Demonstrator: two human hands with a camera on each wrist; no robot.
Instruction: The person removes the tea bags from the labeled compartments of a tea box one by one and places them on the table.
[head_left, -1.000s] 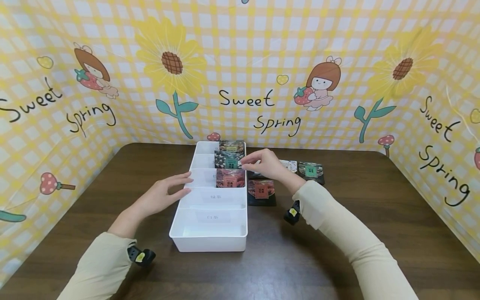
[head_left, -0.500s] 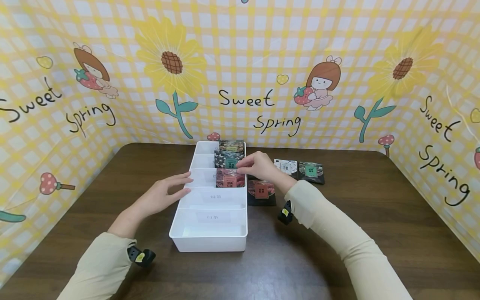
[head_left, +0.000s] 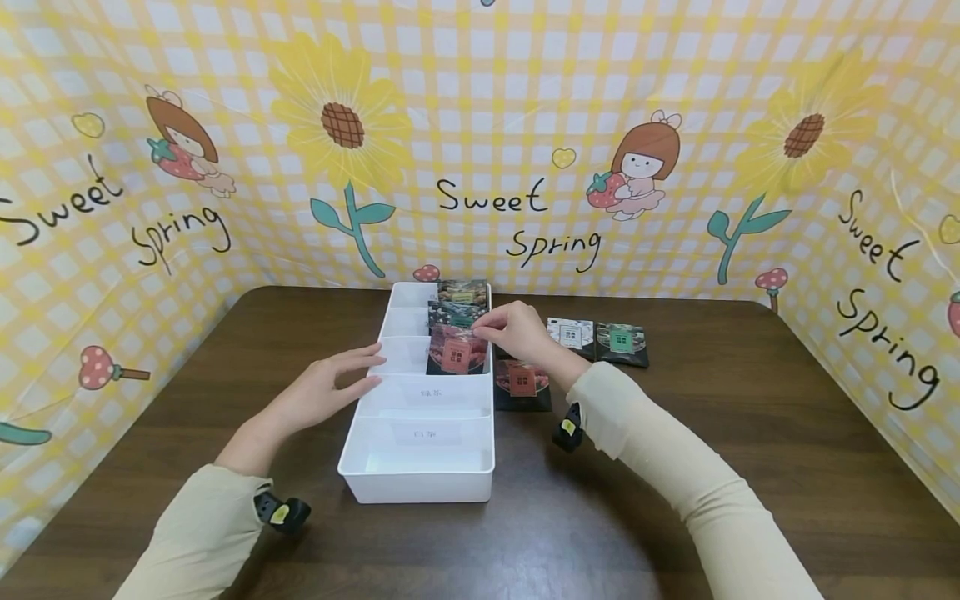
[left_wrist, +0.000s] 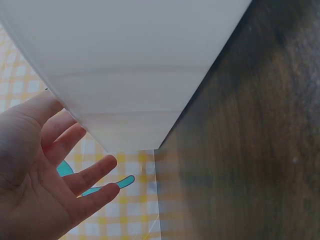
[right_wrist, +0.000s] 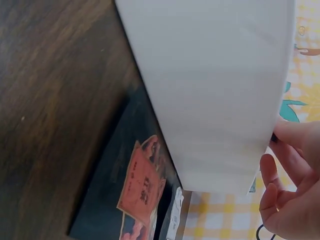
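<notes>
A cloth (head_left: 480, 100) in yellow and white check hangs behind the work and comes forward on both sides, lightly creased, printed with sunflowers (head_left: 342, 125), cartoon figures (head_left: 636, 171) and lettering (head_left: 491, 197) that reads "Sweet Spring". It meets the far edge of a dark brown wooden table (head_left: 697, 400), which has rounded far corners, a fine grain and a soft shine near the front.

Two pale sleeves (head_left: 701, 479) reach in from the near side. Between them a white box (head_left: 423, 489) stands lengthwise on the table, split into five compartments in a row.

The left hand (head_left: 322, 387) rests at the box's left rim, its fingers apart and fairly straight. The right hand (head_left: 522, 333) is over the right rim, thumb and forefinger pinched on the upper corner of a red packet (head_left: 454, 353) in the middle compartment. Beyond it, a green packet (head_left: 450, 314), partly covered, is in the second compartment from the far end, and a yellowish packet (head_left: 461, 292) in the farthest.

On the table right of the box lie another red packet (head_left: 522, 383), a white packet (head_left: 572, 335) and another green packet (head_left: 621, 342); a dark patch under the right hand may be one more, mostly hidden. Small paper labels (head_left: 425, 434) mark the two nearest compartments
</notes>
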